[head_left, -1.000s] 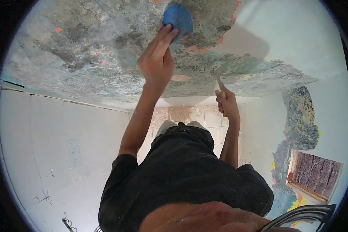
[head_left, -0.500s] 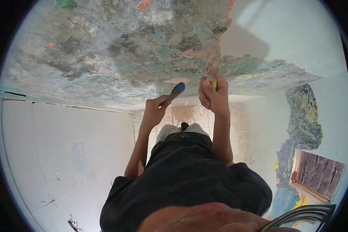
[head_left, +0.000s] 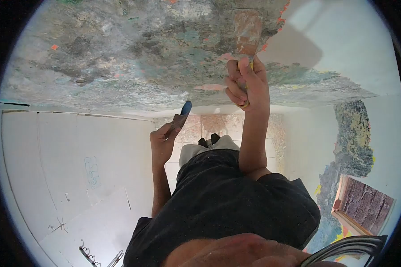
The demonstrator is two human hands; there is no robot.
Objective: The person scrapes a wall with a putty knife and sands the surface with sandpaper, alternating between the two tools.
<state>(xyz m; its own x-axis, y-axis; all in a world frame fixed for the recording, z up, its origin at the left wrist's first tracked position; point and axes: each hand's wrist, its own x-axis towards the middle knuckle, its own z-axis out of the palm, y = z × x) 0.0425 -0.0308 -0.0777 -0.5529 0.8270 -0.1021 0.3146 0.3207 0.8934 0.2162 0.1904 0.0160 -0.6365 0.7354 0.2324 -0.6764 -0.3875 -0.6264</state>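
My right hand (head_left: 249, 84) is wrapped round the yellow handle of a putty knife (head_left: 247, 33). The wide, smeared blade points up and lies against or close over the scraped wall (head_left: 165, 53), near the ragged edge of the white paint (head_left: 298, 49). Lower and to the left, my left hand (head_left: 164, 144) is closed on a curled strip (head_left: 181, 116), brown-grey with a blue end, that looks like folded sandpaper. Its tip sits near the wall's lower edge in this view.
A white panelled surface (head_left: 75, 155) with hooks (head_left: 88, 257) stands on the left. On the right, a side wall has a peeled patch (head_left: 354, 135) and a framed opening (head_left: 367, 204). The tiled floor (head_left: 231, 127) shows past my feet.
My right hand has moved up the wall with the putty knife. My left hand has drawn down and left, away from the wall, still holding the curled strip.
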